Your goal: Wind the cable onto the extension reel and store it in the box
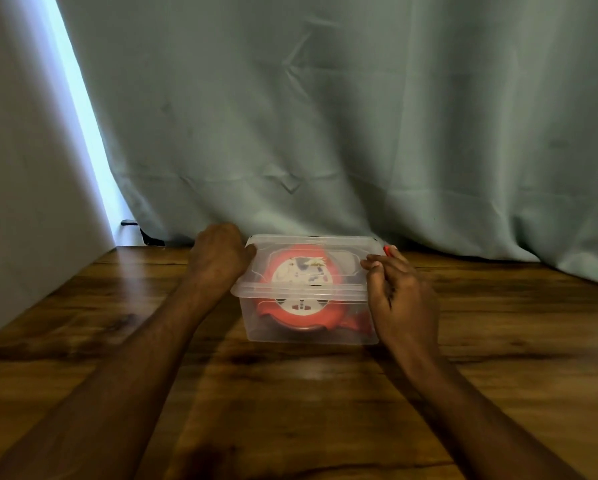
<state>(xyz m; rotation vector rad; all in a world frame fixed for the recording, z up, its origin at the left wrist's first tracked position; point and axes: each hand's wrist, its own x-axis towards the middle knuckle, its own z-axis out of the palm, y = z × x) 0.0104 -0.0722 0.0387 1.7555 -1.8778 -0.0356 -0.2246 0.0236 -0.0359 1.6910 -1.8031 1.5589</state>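
Note:
A clear plastic box (256,327) stands on the wooden table near the curtain, with its clear lid (339,245) lying on top. Inside it lies the red extension reel (320,315), its white socket face up and seen through the lid and wall. My left hand (218,258) grips the lid's left edge with curled fingers, thumb on the rim. My right hand (399,296) holds the lid's right edge, fingers bent over the rim. A small red latch (387,250) shows at the box's far right corner. The cable itself is not visible.
The wooden table (290,393) stretches toward me in front of the box. A grey-green curtain (325,116) hangs right behind the box. A pale wall (24,202) borders the table on the left, with a bright gap beside it.

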